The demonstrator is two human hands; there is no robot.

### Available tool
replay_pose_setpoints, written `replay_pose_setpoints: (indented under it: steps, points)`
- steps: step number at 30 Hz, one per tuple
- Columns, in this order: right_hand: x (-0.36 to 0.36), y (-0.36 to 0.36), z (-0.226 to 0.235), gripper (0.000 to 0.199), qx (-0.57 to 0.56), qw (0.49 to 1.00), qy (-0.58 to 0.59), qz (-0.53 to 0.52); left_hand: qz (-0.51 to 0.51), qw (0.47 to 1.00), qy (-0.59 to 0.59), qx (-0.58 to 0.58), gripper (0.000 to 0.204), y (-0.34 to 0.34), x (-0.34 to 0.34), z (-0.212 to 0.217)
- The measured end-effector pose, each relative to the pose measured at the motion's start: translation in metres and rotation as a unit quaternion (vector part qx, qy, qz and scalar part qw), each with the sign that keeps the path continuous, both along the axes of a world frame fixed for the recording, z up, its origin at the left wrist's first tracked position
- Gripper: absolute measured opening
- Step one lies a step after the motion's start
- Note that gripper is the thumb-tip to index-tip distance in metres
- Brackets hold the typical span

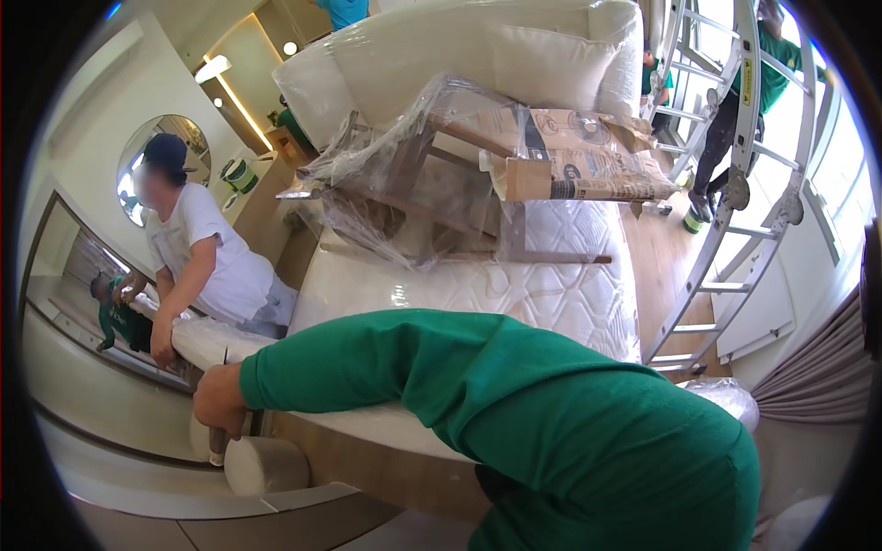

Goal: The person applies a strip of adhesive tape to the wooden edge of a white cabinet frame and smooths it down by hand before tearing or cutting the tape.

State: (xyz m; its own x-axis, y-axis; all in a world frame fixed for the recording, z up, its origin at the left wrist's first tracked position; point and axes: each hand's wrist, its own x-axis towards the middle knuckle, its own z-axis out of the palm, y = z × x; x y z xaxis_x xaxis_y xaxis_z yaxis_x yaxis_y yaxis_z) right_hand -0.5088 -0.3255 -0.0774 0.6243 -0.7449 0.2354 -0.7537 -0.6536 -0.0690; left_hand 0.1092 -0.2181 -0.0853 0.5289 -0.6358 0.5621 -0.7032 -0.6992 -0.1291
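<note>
My right arm, in a green sleeve, reaches across to the left. My right hand [220, 401] is closed in a fist round a slim upright thing [217, 448]. A short brownish end shows below the fist and a thin dark end above it; its kind is unclear. Just beside and below the fist is a pale, drum-shaped object [265, 466]. Past the hand lies a long piece wrapped in clear plastic film [207, 340], with a co-worker's hand [163, 347] at it. My left hand is not in view.
A plastic-covered mattress [478, 294] bears film-wrapped wooden furniture [413, 184] and brown printed paper [588, 165]. Behind stands a wrapped sofa [413, 55]. A metal ladder [726, 230] is at right, with a person in green behind it. A leaning mirror [64, 303] stands at left.
</note>
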Motion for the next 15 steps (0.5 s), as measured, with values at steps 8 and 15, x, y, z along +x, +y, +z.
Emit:
replay_pose_setpoints:
  steps: [8, 15]
  points:
    - [0.007, -0.005, -0.004, 0.041, -0.008, 1.0, 0.024, 0.001, -0.004, 1.0, -0.017, -0.004, 0.084, -0.002, 0.003, 0.004]
    - [0.01, -0.022, -0.015, 0.039, -0.057, 0.998, 0.032, 0.019, -0.02, 1.0, -0.02, -0.011, 0.074, -0.014, -0.016, 0.007]
